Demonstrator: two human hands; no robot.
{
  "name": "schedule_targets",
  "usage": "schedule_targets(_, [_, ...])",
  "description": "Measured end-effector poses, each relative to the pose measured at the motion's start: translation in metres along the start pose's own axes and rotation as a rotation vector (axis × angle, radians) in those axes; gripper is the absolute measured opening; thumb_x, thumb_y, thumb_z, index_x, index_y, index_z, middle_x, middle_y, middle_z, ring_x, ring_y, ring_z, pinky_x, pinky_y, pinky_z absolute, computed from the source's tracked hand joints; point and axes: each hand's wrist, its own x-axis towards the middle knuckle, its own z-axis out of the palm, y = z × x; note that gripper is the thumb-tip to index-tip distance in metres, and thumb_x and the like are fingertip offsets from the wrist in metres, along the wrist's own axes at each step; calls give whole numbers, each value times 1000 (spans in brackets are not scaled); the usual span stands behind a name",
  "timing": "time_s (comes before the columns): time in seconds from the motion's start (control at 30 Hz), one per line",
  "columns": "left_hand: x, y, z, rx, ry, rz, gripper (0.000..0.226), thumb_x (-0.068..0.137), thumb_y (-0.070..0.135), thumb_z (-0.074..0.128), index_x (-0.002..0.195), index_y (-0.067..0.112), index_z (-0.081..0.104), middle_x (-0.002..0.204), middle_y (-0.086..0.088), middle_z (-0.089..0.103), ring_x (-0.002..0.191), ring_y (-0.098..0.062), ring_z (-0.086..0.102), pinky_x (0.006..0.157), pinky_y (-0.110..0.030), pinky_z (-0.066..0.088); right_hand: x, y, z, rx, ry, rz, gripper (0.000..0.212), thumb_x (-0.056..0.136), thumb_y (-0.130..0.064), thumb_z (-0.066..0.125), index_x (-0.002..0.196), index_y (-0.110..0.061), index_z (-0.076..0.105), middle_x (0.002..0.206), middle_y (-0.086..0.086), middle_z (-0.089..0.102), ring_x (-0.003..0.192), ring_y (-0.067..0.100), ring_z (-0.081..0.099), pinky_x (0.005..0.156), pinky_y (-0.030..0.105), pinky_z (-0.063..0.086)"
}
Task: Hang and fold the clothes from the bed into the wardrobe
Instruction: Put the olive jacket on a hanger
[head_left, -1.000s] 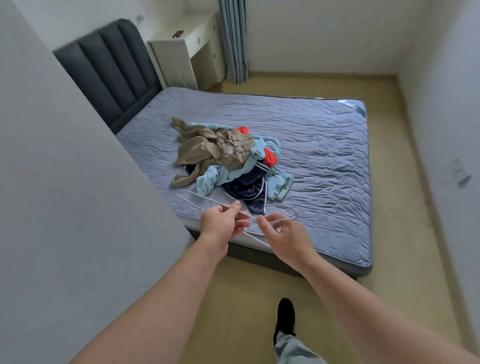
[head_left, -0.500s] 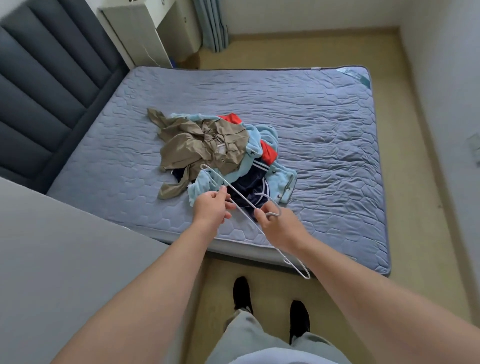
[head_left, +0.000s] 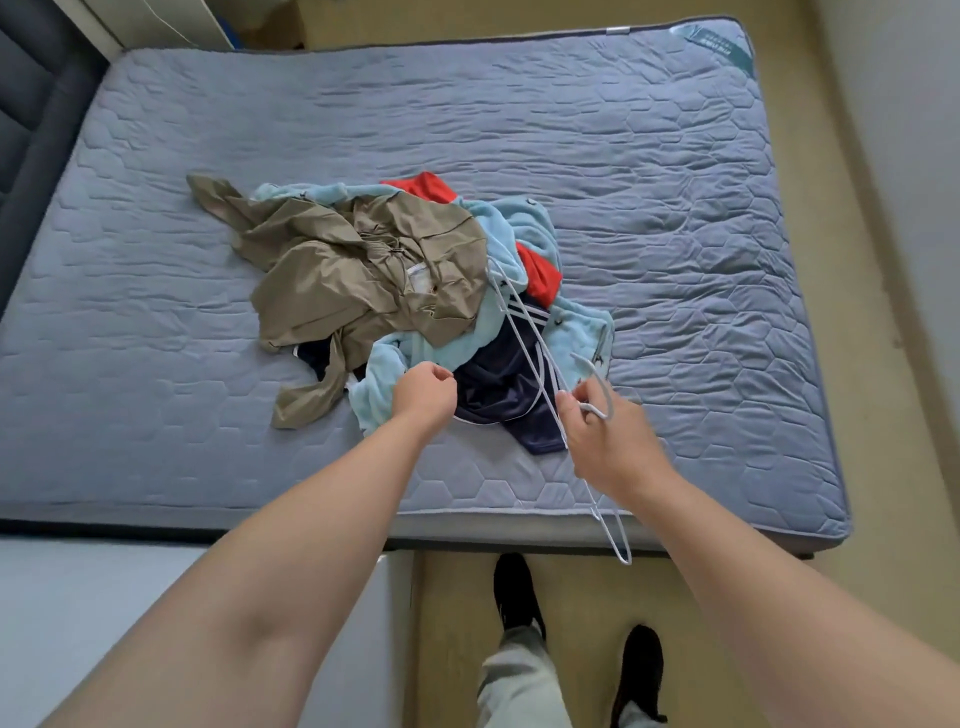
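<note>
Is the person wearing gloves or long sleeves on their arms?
No. The left hand and the right hand have no gloves on. No sleeve shows on either arm as far as the picture reaches, and there is no watch or bracelet on either wrist.

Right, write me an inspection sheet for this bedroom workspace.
Surface: grey-blue quilted mattress, wrinkled.
Job's things: a pile of a crumpled khaki garment, light blue fleece garment, red garment and navy garment with white stripes; thin white wire hangers above it.
Clutter: nothing seen.
Grips: right hand holds the hangers near their hooks; left hand is curled over the pile's near edge, cannot tell if it holds anything.
Cables: thin line on the white furniture, perhaps a cord.
Surroundings: dark padded headboard, beige floor, black shoes.
</note>
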Motion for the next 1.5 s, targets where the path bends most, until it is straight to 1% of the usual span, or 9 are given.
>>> schedule_targets(0.3, [133, -18, 28, 398, -80, 139, 36, 96, 19, 53, 132, 13, 57, 145, -8, 39, 116, -30, 59, 101, -42, 49, 73, 30, 53, 8, -8, 107, 24, 102, -44, 42, 84, -28, 45, 68, -3, 63, 64, 21, 65, 58, 34, 46])
schedule_targets(0.43, [177, -17, 35, 568, -140, 197, 39, 93, 16, 54, 132, 19, 57, 164, -4, 15, 126, -32, 53, 96, -41, 48, 99, 33, 70, 51, 15, 119, 29, 103, -45, 42, 85, -23, 47, 67, 0, 62, 63, 23, 65, 60, 40, 53])
schedule_targets(0.63, [225, -17, 54, 723, -231, 238, 42, 90, 18, 54, 131, 27, 59, 169, 6, -9, 127, -27, 52, 82, -36, 43, 131, 39, 95, 40, 38, 114, 28, 102, -45, 42, 83, -25, 45, 63, -2, 59, 60, 20, 60, 55, 35, 44])
schedule_targets(0.77, [237, -26, 66, 772, -260, 194, 42, 92, 18, 49, 132, 12, 55, 156, -9, 28, 126, -33, 51, 99, -44, 47, 139, 42, 109, 67, 29, 118, 28, 102, -45, 44, 84, -24, 48, 63, -2, 60, 60, 20, 63, 57, 35, 49])
schedule_targets(0.93, [221, -28, 63, 523, -45, 196, 33, 87, 6, 55, 119, 7, 46, 126, -16, 52, 115, -38, 55, 94, -48, 49, 131, 43, 113, 74, 6, 139, 28, 102, -45, 44, 84, -25, 49, 61, -1, 60, 59, 19, 61, 58, 36, 48])
schedule_targets(1.1, [172, -7, 38, 295, 79, 83, 30, 89, 4, 54, 116, 8, 42, 116, -17, 60, 105, -37, 60, 80, -42, 47, 109, 24, 96, 88, 23, 120, 30, 103, -41, 44, 84, -18, 46, 63, -2, 55, 61, 18, 55, 57, 34, 42])
schedule_targets(1.2, [132, 3, 21, 330, 78, 118, 9, 93, 14, 55, 95, 11, 46, 105, -15, 63, 101, -37, 60, 73, -38, 42, 91, 7, 79, 102, 14, 89, 31, 104, -38, 44, 87, -12, 45, 67, 0, 55, 66, 20, 53, 61, 36, 40])
schedule_targets(1.37, [57, 33, 5, 523, 184, 269, 27, 94, 47, 57, 85, 23, 67, 99, -5, 69, 112, -32, 50, 94, -43, 36, 59, -13, 46, 106, -16, 46, 26, 104, -36, 46, 92, -13, 46, 72, 1, 58, 69, 21, 55, 63, 38, 43])
schedule_targets(1.5, [6, 63, -23, 525, 276, 437, 27, 93, 46, 59, 77, 26, 67, 89, 4, 61, 114, -26, 48, 104, -41, 29, 33, -22, 16, 113, 14, 1, 19, 102, -33, 49, 93, -16, 47, 74, -1, 60, 68, 17, 56, 60, 31, 42])
